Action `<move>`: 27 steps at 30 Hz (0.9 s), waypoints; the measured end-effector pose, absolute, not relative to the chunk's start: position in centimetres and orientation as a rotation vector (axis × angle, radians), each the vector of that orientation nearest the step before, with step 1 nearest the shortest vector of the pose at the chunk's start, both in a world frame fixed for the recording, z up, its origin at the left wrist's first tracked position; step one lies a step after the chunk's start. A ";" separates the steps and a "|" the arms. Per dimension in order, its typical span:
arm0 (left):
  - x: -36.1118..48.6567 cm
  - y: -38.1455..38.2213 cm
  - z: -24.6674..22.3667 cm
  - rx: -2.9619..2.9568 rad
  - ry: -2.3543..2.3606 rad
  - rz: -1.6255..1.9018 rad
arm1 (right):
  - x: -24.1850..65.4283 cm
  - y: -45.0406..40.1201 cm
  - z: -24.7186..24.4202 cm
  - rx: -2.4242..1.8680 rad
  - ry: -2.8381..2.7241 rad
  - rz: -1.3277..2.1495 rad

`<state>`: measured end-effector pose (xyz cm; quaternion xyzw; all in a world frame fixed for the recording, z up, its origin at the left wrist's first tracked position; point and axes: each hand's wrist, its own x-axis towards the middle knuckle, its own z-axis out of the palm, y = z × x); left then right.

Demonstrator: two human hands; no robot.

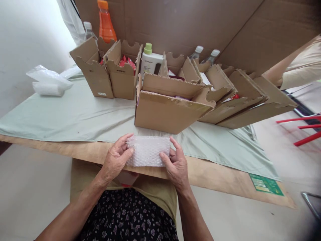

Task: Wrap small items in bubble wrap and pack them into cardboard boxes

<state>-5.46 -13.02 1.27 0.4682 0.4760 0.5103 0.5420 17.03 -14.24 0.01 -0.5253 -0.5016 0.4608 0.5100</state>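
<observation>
A flat rectangular piece of bubble wrap is held level between my two hands at the table's front edge. My left hand grips its left end, thumb on top and fingers at the far side. At the right end, my right hand pinches it with the thumb on top and the index finger along the edge. Whether anything lies inside the wrap cannot be made out. Just beyond it stands a wide open cardboard box. Below, something pale and red rests near my lap, partly hidden.
Several open cardboard boxes line the back of the cloth-covered table. Behind them stand an orange bottle and a white bottle with a green cap. More bubble wrap lies at left. A person's arm shows at right.
</observation>
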 end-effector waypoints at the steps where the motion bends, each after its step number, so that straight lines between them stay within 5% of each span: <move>1: -5.4 -13.1 1.3 1.116 1.105 1.249 | 17.0 -14.2 0.1 -1.269 -1.201 1.115; 10: -5.4 -13.1 1.7 1.145 1.355 1.015 | 17.3 -14.3 0.2 -1.262 -1.284 1.133; 18: -5.8 -12.7 2.1 1.214 1.395 1.075 | 19.1 -14.9 2.0 -1.159 -1.882 0.764; 27: -5.8 -10.2 8.7 2.195 1.212 1.482 | 19.7 -12.1 10.0 -1.020 -2.006 0.285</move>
